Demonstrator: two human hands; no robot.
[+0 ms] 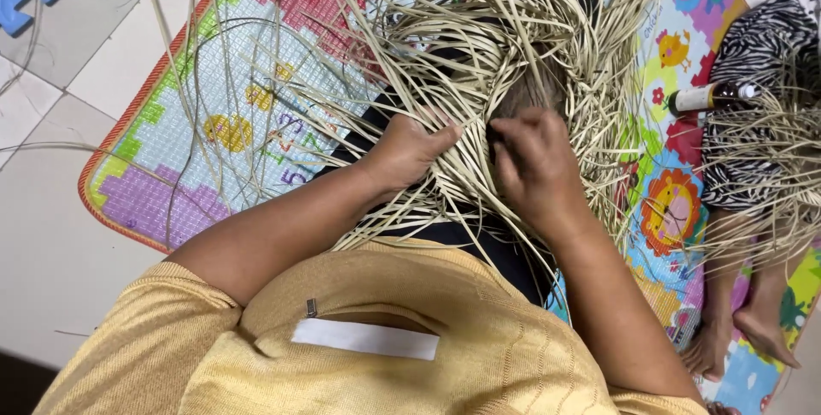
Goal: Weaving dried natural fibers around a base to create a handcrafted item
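Colourful play mat [214,116] covers the tiled floor [51,176] from 9 to 3 o'clock. On it, at 12 o'clock, spreads a big bundle of pale straw strips [479,30]. At centre the left hand [410,152] presses closed on the strips, and the right hand [534,163] pinches some beside it. At 3 o'clock lies a small brown bottle [711,97]

Pale straw strips [479,39] hide both hands' fingertips and the lap
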